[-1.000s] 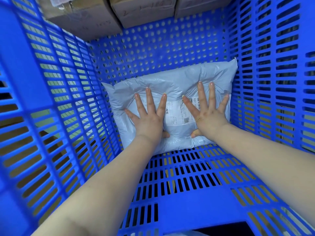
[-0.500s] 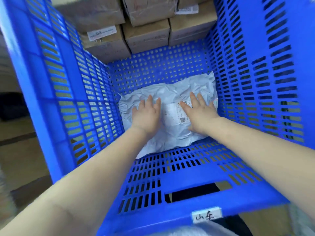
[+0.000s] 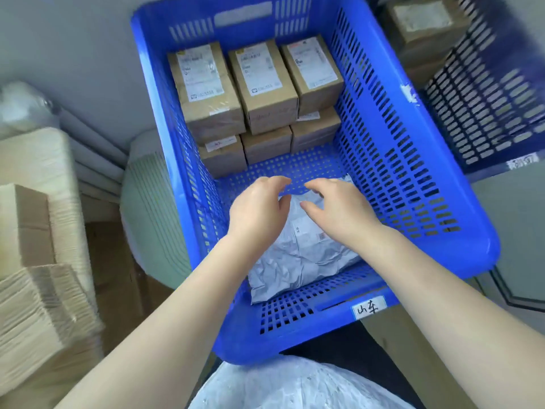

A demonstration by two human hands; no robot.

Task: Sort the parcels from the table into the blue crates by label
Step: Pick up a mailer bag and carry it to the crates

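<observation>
A grey poly-bag parcel (image 3: 298, 261) with a white label lies on the floor of a blue crate (image 3: 410, 178), in its near half. My left hand (image 3: 256, 211) and my right hand (image 3: 339, 211) hover just above the parcel's far end, fingers loosely curled, holding nothing. Several brown cardboard parcels (image 3: 265, 84) with white labels are stacked in two layers against the crate's far wall. A handwritten tag (image 3: 368, 307) sits on the crate's near rim.
A second, darker blue crate (image 3: 486, 107) stands at the right with a brown box (image 3: 424, 22) inside. Stacks of flat cardboard (image 3: 35, 290) rise at the left. A pale bagged bundle (image 3: 295, 388) lies below, near my body.
Both hands have lifted off the grey parcel and drawn back, fingers going from flat to loosely curled. The camera has pulled up and out of the crate, so the whole crate shows.
</observation>
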